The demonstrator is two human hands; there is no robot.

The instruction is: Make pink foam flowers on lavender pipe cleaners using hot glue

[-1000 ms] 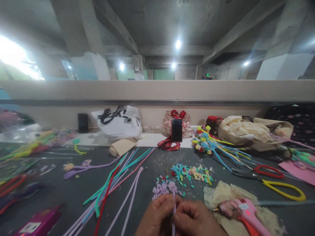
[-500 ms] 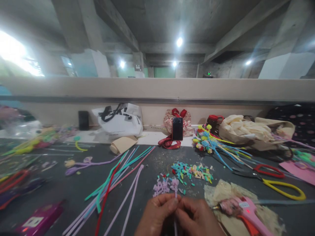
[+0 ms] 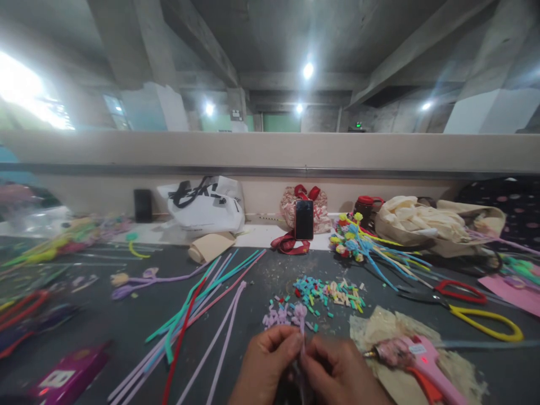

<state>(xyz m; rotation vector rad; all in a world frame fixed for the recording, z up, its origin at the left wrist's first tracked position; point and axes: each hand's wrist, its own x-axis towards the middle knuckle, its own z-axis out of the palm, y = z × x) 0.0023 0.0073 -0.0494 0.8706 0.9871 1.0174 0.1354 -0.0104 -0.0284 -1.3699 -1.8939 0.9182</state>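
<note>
Pinching a thin, fuzzy lilac stem (image 3: 302, 333), left hand (image 3: 270, 360) and right hand (image 3: 335, 368) gripped below its bunched head (image 3: 300, 311); it appeared light, pliable, best held there.

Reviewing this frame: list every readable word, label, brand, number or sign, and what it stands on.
No text reads with certainty.
White bag: large black lettering, crumpled, unreadable; smaller print too small.
Pink glue gun: label, too blurred.
Purple device: label, too blurred.
Green lit sign, background: too small.
Pillar sign: too small.
</note>
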